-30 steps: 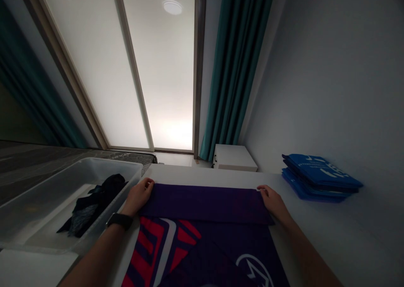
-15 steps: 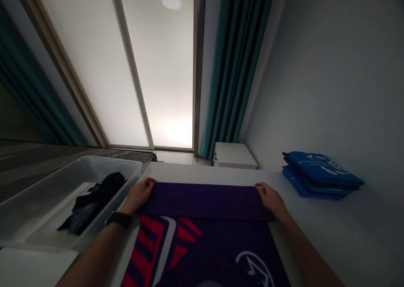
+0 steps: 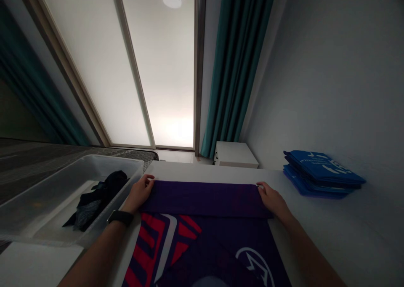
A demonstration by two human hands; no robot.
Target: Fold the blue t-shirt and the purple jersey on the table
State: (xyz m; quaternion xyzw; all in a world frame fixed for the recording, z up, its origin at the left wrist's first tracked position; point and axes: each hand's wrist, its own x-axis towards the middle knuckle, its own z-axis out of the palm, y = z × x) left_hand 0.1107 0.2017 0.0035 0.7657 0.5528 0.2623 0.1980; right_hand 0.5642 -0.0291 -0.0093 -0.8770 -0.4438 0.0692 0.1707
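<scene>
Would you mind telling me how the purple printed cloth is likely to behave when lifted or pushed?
The purple printed cloth looks thin and floppy: its folded band lies flat under the left hand and right hand. It is probably light for its size, and may slide on the smooth white table.

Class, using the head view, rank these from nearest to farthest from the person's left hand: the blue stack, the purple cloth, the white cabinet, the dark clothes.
From the left hand:
1. Purple cloth: under the fingers, to the hand's right.
2. Dark clothes: to the left, inside the bin.
3. White cabinet: ahead and to the right.
4. Blue stack: far right, past the cloth.
</scene>
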